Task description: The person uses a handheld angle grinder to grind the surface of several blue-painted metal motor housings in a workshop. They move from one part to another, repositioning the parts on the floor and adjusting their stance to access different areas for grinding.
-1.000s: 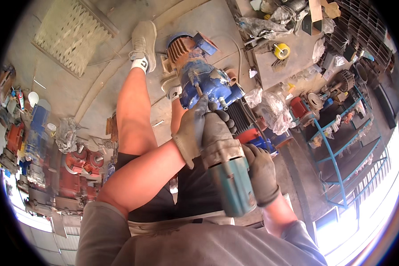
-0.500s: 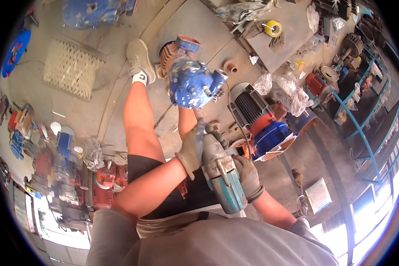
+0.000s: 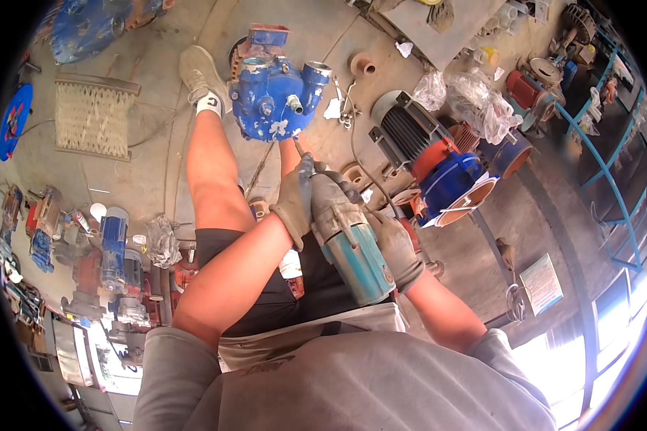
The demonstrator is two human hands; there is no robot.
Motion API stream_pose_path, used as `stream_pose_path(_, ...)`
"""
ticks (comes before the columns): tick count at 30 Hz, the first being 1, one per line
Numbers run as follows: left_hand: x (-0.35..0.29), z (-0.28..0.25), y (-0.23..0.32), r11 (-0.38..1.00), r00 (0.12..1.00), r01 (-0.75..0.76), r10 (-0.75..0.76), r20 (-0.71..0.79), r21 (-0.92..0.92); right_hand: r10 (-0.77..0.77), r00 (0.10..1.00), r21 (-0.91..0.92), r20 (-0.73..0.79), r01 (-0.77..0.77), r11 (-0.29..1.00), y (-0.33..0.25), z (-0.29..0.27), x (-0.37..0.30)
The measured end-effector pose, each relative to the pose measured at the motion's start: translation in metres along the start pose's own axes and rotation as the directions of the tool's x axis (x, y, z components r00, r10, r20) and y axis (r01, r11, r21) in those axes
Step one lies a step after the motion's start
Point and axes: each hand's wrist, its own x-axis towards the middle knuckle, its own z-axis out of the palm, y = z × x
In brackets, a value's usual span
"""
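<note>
A teal and grey hammer drill [image 3: 357,262] slants across my lap, its narrow bit [image 3: 299,146] pointing up at a blue pump [image 3: 269,108]. The bit's tip is at the lower edge of the pump; I cannot tell whether it touches. My gloved left hand [image 3: 295,201] is closed around the drill's front end. On the drill's right side, my gloved right hand [image 3: 397,248] grips it, with its fingers partly hidden behind the body. Chipped paint marks the pump, which stands between my feet with a brown motor [image 3: 239,66] behind it.
At the right lies a black, red and blue motor [image 3: 428,151], with a cable [image 3: 361,161] on the floor beside it. Plastic bags [image 3: 482,108] and a teal shelf frame [image 3: 589,158] are farther right. A pale grate [image 3: 92,118] and several motors [image 3: 113,248] lie at the left.
The view has shifted, so the pump shows more to the left and from another side. Both hands still hold the drill, its bit still at the pump's lower edge.
</note>
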Motion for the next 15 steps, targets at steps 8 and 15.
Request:
stream_pose_path(8,0.010,0.011,-0.004,0.994,0.995,-0.001,0.012,-0.103,0.110,0.203,0.976,0.540,0.080,-0.213,0.814,0.042,0.048,-0.015)
stream_pose_path(15,0.014,0.019,0.000,0.983,0.986,-0.056,0.083,-0.147,0.175,0.157,0.983,0.068,0.090,-0.163,0.984,-0.004,-0.011,0.007)
